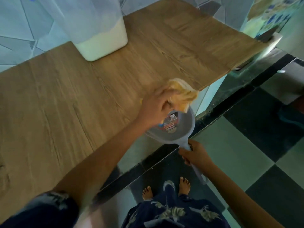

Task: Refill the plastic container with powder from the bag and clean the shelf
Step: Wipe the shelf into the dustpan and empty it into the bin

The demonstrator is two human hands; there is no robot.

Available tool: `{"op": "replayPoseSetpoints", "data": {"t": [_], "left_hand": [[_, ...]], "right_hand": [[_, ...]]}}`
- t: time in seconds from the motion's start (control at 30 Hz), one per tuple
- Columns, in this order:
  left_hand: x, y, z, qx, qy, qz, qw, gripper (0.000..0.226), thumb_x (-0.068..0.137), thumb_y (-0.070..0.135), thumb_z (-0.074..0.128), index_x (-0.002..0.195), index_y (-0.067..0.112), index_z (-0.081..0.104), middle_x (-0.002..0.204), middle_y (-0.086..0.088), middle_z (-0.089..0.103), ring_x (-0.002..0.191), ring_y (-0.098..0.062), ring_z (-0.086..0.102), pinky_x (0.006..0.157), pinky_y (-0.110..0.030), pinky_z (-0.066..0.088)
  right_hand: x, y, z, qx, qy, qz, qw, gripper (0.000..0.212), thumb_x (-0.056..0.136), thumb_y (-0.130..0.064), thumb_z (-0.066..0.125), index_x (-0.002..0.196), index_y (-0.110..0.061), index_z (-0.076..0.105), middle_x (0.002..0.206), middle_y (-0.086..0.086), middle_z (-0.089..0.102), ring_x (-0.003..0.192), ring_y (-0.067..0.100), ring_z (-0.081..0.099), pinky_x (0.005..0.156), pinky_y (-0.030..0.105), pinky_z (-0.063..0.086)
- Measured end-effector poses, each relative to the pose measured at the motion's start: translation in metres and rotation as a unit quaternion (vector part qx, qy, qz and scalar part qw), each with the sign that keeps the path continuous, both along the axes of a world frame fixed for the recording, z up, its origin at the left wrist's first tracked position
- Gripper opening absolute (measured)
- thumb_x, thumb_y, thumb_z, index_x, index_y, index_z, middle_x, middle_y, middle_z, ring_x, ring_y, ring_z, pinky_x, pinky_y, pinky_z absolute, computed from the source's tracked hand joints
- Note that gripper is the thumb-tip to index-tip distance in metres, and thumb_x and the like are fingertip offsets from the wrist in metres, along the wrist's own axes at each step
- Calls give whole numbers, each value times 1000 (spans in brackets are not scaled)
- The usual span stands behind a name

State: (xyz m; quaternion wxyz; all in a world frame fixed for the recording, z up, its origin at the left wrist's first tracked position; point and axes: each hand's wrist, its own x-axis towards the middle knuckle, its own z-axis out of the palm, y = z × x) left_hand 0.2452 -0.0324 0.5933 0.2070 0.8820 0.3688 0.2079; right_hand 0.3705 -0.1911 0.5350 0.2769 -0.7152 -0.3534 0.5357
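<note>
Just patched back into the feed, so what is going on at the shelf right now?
A person is cleaning the wooden shelf. The left hand grips a yellow cloth at the shelf's front edge, over a grey dustpan. The right hand holds the dustpan by its handle, just below the edge, as if to catch what is wiped off. The hand and cloth are blurred. The plastic container, partly filled with white powder, stands at the back of the shelf. No bag is in view.
</note>
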Motion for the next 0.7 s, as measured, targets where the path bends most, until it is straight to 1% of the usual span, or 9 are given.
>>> {"op": "replayPoseSetpoints", "data": {"t": [0.07,0.17,0.23,0.3,0.4,0.5,0.57,0.63,0.7], "left_hand": [[0,62,2,25,-18,91,995,55,73,22,35,123,20,58,127,-11,59,112,-32,57,95,-39,47],[-22,150,0,-7,67,288,955,52,80,23,38,130,24,53,134,-9,55,122,-31,51,102,-40,42],[-38,181,-4,-36,122,349,928,51,82,18,43,131,25,50,134,-10,55,124,-33,50,101,-44,43],[-30,180,-5,-39,152,366,917,49,83,18,45,132,24,49,133,-13,54,123,-36,48,100,-47,43],[5,137,-13,-1,176,305,936,45,86,22,44,131,23,49,133,-13,54,119,-39,50,98,-45,43],[42,65,-22,39,145,149,977,52,75,25,38,125,29,53,127,-11,57,108,-37,54,90,-45,46],[66,17,-21,56,109,69,990,55,70,22,38,122,31,56,129,-8,56,105,-35,54,87,-44,47],[74,8,-16,3,58,13,998,54,72,17,41,121,31,56,129,-5,57,105,-29,57,85,-41,49],[80,27,-5,-35,2,-5,999,53,74,12,42,121,31,57,118,-3,64,98,-23,62,82,-37,53]], "right_hand": [[9,2,1,-4,1,7,1000,17,87,-12,60,103,-13,55,67,2,58,50,10,54,44,15,45],[23,5,0,-5,-8,16,1000,16,87,-15,61,103,-14,55,69,2,60,51,10,54,48,17,46],[32,7,0,-1,-11,22,1000,16,87,-15,61,102,-12,56,68,2,60,48,8,54,48,17,47],[40,9,1,2,-3,29,1000,15,87,-15,61,101,-12,56,65,1,60,42,3,53,47,17,47],[52,12,6,2,21,33,999,9,88,-15,61,94,-15,55,62,1,58,35,-2,50,45,13,46],[62,16,12,-2,32,33,999,10,88,-12,59,88,-20,53,61,1,57,33,-2,50,41,11,45],[69,19,15,-1,33,32,999,9,86,-8,59,89,-15,54,57,2,56,31,0,48,39,14,44],[76,21,15,-1,20,42,999,10,85,-7,59,94,-11,56,56,2,56,31,1,48,40,16,44],[83,23,14,1,10,49,999,14,85,-9,60,99,-9,57,57,2,57,32,1,49,43,18,45]]}}
